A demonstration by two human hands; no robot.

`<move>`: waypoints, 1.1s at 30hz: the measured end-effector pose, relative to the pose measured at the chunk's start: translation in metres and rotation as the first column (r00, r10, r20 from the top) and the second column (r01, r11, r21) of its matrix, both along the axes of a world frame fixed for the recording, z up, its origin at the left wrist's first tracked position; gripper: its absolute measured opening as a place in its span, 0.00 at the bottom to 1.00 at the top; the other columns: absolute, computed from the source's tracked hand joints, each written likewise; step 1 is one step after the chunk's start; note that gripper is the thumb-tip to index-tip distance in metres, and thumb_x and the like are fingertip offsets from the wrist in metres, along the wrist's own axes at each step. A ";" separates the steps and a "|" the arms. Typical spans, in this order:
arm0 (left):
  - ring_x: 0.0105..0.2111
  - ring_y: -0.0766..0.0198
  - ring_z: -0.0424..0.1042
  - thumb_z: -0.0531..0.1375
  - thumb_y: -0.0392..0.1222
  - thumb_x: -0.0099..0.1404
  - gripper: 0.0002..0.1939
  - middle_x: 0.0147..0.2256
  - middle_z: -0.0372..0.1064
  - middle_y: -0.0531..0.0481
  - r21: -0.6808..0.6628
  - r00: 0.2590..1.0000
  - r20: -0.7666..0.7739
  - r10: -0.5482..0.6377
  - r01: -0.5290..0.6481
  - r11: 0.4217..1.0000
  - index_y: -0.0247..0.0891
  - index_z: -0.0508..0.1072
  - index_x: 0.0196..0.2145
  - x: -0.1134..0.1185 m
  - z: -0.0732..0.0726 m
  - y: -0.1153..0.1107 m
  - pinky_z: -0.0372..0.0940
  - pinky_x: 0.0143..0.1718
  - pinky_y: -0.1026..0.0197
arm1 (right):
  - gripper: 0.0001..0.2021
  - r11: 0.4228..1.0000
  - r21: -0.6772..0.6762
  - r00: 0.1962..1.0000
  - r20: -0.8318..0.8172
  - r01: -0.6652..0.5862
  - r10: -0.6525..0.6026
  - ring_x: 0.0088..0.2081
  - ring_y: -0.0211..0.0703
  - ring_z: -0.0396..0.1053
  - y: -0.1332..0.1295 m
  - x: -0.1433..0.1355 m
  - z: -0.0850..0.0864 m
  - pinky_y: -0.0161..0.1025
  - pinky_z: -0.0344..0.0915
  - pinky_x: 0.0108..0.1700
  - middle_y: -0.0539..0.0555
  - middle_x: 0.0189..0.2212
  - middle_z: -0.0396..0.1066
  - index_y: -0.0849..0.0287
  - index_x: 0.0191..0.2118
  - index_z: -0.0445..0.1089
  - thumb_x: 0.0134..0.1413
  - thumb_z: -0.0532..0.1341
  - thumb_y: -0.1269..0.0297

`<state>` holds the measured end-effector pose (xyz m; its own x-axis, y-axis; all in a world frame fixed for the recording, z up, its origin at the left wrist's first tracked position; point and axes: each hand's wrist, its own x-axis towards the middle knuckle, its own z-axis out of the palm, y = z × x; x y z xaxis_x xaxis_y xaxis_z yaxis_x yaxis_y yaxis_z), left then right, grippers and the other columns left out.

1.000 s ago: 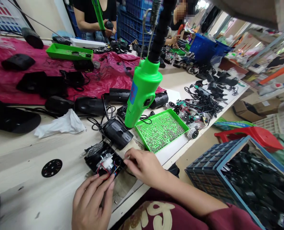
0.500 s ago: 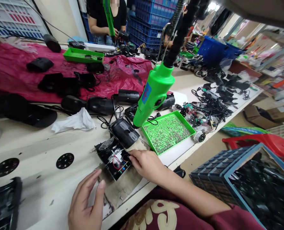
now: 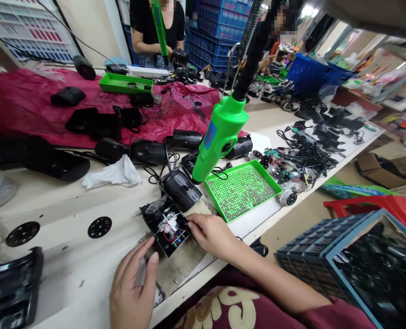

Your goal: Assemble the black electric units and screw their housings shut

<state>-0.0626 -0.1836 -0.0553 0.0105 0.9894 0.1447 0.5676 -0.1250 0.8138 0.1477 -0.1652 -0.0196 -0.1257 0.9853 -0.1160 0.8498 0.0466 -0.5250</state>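
Note:
In front of me lies an opened black appliance housing [image 3: 166, 230], its circuit board, motor-like part and red wires showing. My right hand [image 3: 211, 233] grips its right edge between thumb and fingers. On the left, my left hand [image 3: 134, 283] has thumb and fingers spread, with the fingertips close to the housing's left edge; whether they touch it I cannot tell. Just behind the housing is a black cylindrical body [image 3: 182, 188] with a cable. A green electric screwdriver [image 3: 219, 137] hangs above, its lower end near that body. To the right sits a green tray [image 3: 219, 211] of small screws.
Two black slotted discs [image 3: 100, 227] and a curved black shell [image 3: 14, 283] lie at left. A white cloth [image 3: 113, 173] and several black housings sit behind. Loose parts [image 3: 308, 151] pile up at right. A blue crate [image 3: 302, 246] stands below the table edge. A co-worker [image 3: 155, 32] works opposite.
My left hand has moved closer to the housing's left edge. My right hand keeps its hold. The whole view has shifted slightly.

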 end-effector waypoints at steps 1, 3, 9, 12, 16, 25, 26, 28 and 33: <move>0.52 0.52 0.68 0.58 0.55 0.64 0.19 0.51 0.73 0.48 -0.039 0.998 0.059 0.014 -0.012 0.999 0.49 0.74 0.50 0.001 0.002 0.000 0.61 0.53 0.51 | 0.13 1.000 0.018 1.000 -0.017 -0.004 0.004 0.37 0.47 0.78 0.000 0.001 0.000 0.37 0.68 0.38 0.55 0.36 0.79 0.59 0.46 0.72 0.65 0.52 0.69; 0.56 0.53 0.65 0.58 0.56 0.65 0.25 0.56 0.68 0.48 -0.137 0.958 0.276 0.082 -0.045 0.990 0.51 0.67 0.58 0.006 0.008 0.001 0.57 0.58 0.51 | 0.13 0.998 0.057 0.999 -0.045 -0.010 0.012 0.39 0.46 0.77 -0.001 0.001 0.001 0.37 0.69 0.40 0.56 0.37 0.79 0.60 0.48 0.72 0.65 0.51 0.69; 0.60 0.51 0.62 0.50 0.71 0.61 0.39 0.58 0.68 0.46 -0.478 0.459 0.808 0.370 0.143 0.867 0.49 0.62 0.62 0.037 0.021 0.019 0.57 0.60 0.48 | 0.15 0.980 0.178 0.993 -0.068 -0.088 0.101 0.42 0.48 0.75 -0.001 -0.005 0.010 0.42 0.70 0.45 0.59 0.40 0.77 0.62 0.51 0.70 0.67 0.50 0.67; 0.60 0.53 0.62 0.49 0.63 0.66 0.28 0.49 0.76 0.49 -0.610 0.303 0.774 0.556 0.120 0.783 0.48 0.72 0.55 0.045 0.020 0.025 0.57 0.60 0.49 | 0.15 0.966 0.244 0.993 -0.058 -0.088 0.105 0.41 0.48 0.74 0.001 -0.005 0.013 0.44 0.70 0.45 0.59 0.39 0.76 0.62 0.51 0.69 0.67 0.50 0.65; 0.59 0.57 0.64 0.49 0.56 0.69 0.22 0.45 0.78 0.52 -0.661 0.157 0.750 0.642 0.144 0.737 0.51 0.75 0.51 0.042 0.020 0.024 0.54 0.62 0.51 | 0.19 0.912 0.402 0.994 0.025 0.087 -0.106 0.54 0.56 0.66 0.012 -0.002 0.012 0.53 0.67 0.55 0.67 0.52 0.68 0.66 0.58 0.62 0.65 0.53 0.64; 0.43 0.60 0.77 0.47 0.55 0.70 0.23 0.43 0.79 0.50 -0.688 -0.034 0.692 0.721 0.269 0.674 0.49 0.78 0.47 0.035 0.028 0.029 0.61 0.57 0.53 | 0.41 0.973 0.169 0.975 0.133 0.155 -0.179 0.61 0.66 0.59 0.040 -0.014 0.005 0.60 0.60 0.60 0.74 0.62 0.57 0.70 0.67 0.48 0.53 0.67 0.62; 0.42 0.62 0.77 0.47 0.54 0.71 0.22 0.43 0.79 0.51 -0.691 -0.051 0.683 0.729 0.276 0.667 0.50 0.78 0.47 0.035 0.029 0.030 0.61 0.57 0.54 | 0.42 0.974 0.151 0.976 0.117 0.166 -0.184 0.60 0.66 0.60 0.041 -0.014 0.005 0.60 0.59 0.60 0.74 0.62 0.57 0.70 0.67 0.47 0.52 0.67 0.65; 0.42 0.63 0.77 0.48 0.54 0.70 0.21 0.43 0.79 0.53 -0.687 -0.067 0.682 0.728 0.284 0.669 0.50 0.77 0.49 0.036 0.031 0.032 0.61 0.57 0.55 | 0.42 0.976 0.132 0.980 0.082 0.171 -0.183 0.59 0.65 0.61 0.042 -0.011 0.004 0.59 0.60 0.60 0.74 0.61 0.58 0.71 0.67 0.47 0.51 0.67 0.67; 0.49 0.62 0.73 0.48 0.55 0.70 0.22 0.46 0.78 0.52 -0.680 -0.033 0.702 0.712 0.266 0.683 0.49 0.75 0.52 0.036 0.031 0.032 0.59 0.59 0.55 | 0.39 0.979 0.091 0.983 -0.052 0.182 -0.178 0.60 0.61 0.63 0.040 0.007 0.005 0.57 0.62 0.60 0.71 0.60 0.62 0.67 0.66 0.50 0.53 0.65 0.60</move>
